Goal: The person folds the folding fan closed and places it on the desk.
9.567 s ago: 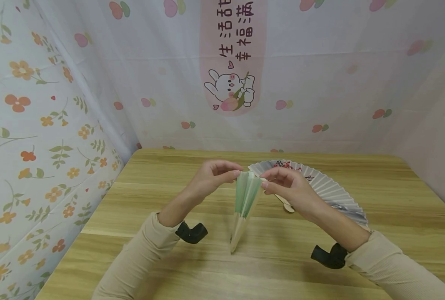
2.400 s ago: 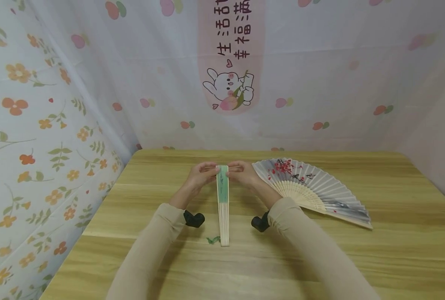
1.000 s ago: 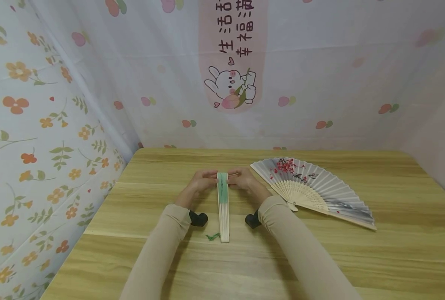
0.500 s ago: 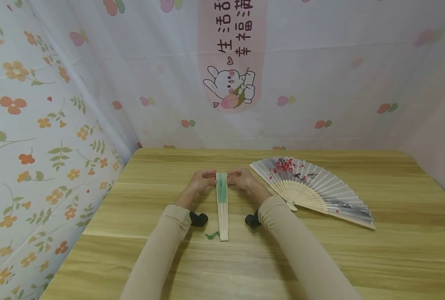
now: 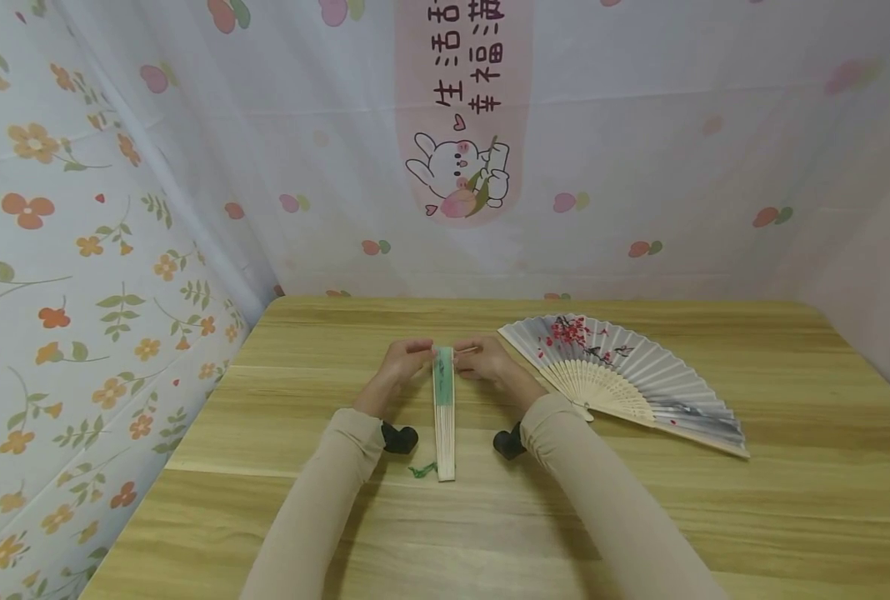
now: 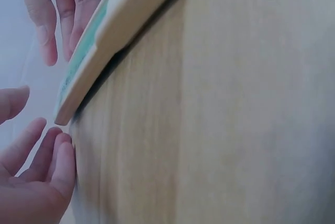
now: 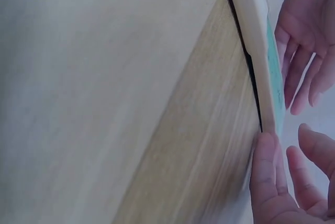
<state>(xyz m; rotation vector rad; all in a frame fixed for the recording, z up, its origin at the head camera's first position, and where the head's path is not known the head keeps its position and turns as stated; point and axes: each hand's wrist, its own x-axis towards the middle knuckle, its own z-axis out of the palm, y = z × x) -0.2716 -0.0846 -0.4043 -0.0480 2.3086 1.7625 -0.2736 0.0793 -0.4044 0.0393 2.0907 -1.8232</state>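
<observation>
A green folding fan (image 5: 444, 379) lies folded on the table, its pale ribs pointing toward the person and a green tassel (image 5: 422, 472) at its near end. At its far end, my left hand (image 5: 403, 362) is on the left side and my right hand (image 5: 484, 358) on the right. In the left wrist view the left hand (image 6: 39, 174) has its thumb apart from loosely bent fingers, close to the fan's tip. The right hand (image 7: 288, 187), in the right wrist view, has fingertips against the fan's end, thumb held away. Neither hand grips the fan.
A second folding fan (image 5: 658, 379), grey-white with red blossoms, lies spread out on the wooden table (image 5: 325, 533) to the right, near my right forearm. A white printed curtain (image 5: 610, 150) hangs behind the table; a floral one (image 5: 77, 275) hangs at left.
Earlier, both hands held the green fan tilted up, partly spread; now it lies folded flat. The hands have since loosened from its far end and moved slightly apart.
</observation>
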